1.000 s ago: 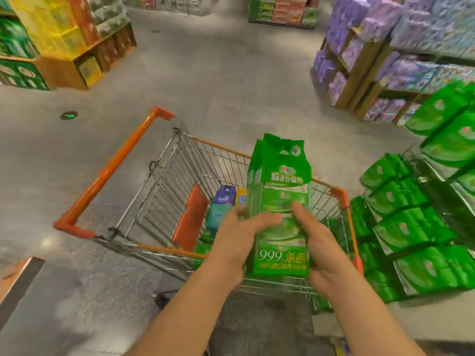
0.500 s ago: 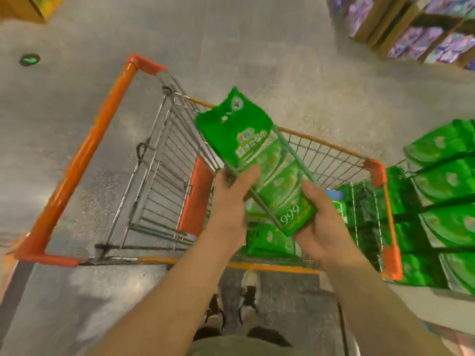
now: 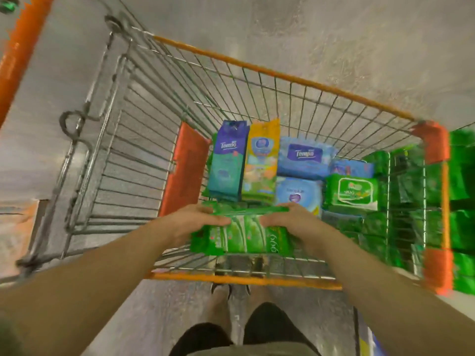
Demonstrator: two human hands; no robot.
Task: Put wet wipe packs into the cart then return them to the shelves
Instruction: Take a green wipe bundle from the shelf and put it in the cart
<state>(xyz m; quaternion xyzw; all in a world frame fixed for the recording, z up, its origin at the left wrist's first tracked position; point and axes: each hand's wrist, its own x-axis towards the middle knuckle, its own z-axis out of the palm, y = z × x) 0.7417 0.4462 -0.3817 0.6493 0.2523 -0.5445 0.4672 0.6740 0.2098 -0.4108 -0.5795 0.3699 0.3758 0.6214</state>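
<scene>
Lowered from chest height, your soft green plastic wet wipe pack (image 3: 241, 235) now lies flat inside the orange-rimmed wire cart (image 3: 282, 75) — both hands' fingers (image 3: 218, 220) clasp its ends; light, squashy, probably slick.

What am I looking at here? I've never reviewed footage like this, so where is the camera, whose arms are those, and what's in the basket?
There is no machine here. The camera sits on a person's head and looks down, so the two bare arms reaching in from the bottom are the wearer's own, with their legs and shoes below.

Both hands, left hand and right hand, grip one green wet wipe pack, lying flat, low inside the near end of a wire shopping cart with orange trim.

Deeper in the cart are other packs: a tall blue Tempo pack standing beside a yellow pack, flat blue packs, and a green pack with a white label.

More green packs, blurred, sit outside the cart on the right. The floor is grey.
</scene>
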